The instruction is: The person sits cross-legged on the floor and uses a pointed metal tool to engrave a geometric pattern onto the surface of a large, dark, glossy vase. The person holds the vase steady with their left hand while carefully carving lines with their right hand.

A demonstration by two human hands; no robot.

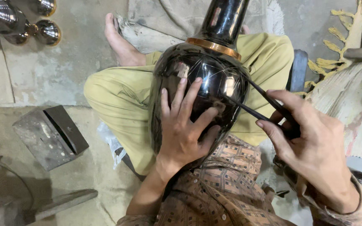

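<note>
**Dark vase steadied in the lap**

The glossy black metal vase with a copper neck band (200,79) lies across the seated person's lap, its mouth cut off at the frame's top. The left hand (183,125) spreads flat on its belly. The right hand (311,142) pinches a thin dark two-pronged tool (265,104), its tips touching the vase, its grip hidden by fingers.

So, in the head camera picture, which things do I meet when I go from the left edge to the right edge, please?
Grey metal block on the floor → left hand flat on the black vase → thin dark tool → right hand holding that tool.
</note>
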